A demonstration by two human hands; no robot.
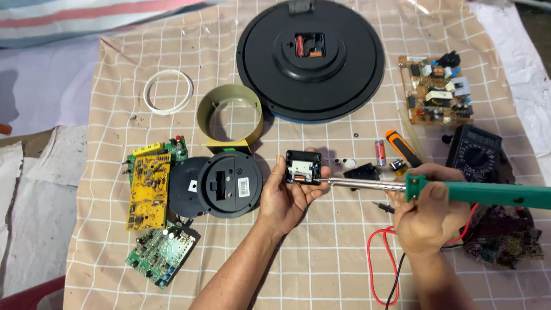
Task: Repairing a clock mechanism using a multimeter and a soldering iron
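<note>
My left hand (287, 198) holds a small black clock movement module (303, 167) with a white inside, tilted up off the cloth. My right hand (429, 209) grips a green-handled soldering iron (488, 193). Its metal shaft (361, 183) runs left and its tip touches the lower right corner of the module. A large round black clock back (310, 57) lies face down at the top centre, with an empty square slot in its middle.
On the checked cloth (321, 270) lie a yellow circuit board (148, 190), a green circuit board (162, 257), a round black casing (228, 183), an olive ring (229, 117), a white ring (168, 92), a brown circuit board (436, 90), a multimeter (474, 153) with red and black leads, an orange screwdriver (402, 147) and a small battery (380, 152).
</note>
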